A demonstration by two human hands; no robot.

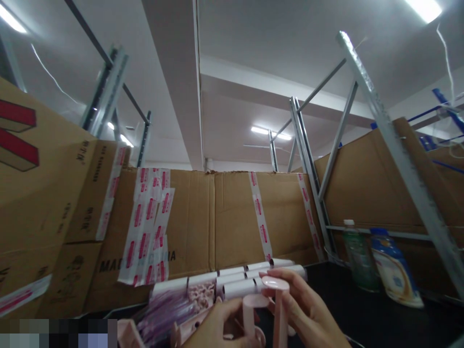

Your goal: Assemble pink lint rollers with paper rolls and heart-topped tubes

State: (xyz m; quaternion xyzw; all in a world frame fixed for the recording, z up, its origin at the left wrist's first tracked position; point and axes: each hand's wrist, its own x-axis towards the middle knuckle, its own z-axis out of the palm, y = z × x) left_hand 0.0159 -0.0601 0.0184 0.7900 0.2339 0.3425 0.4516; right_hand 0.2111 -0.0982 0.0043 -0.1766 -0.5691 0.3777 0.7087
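While both hands work low in view, the right hand (308,309) has its grip clamped on a pale pink plastic stem with a round cap (277,299) — the left hand (221,324) pinches a matching piece (250,309). Behind the grip, white tubes (235,282) lie on the black bench (362,314), unassembled.

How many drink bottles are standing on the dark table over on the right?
2. A green bottle with a white cap stands beside the shelf upright; a white-and-blue bottle stands just right of it, closer to the camera. Others may be hidden beyond the frame edge.
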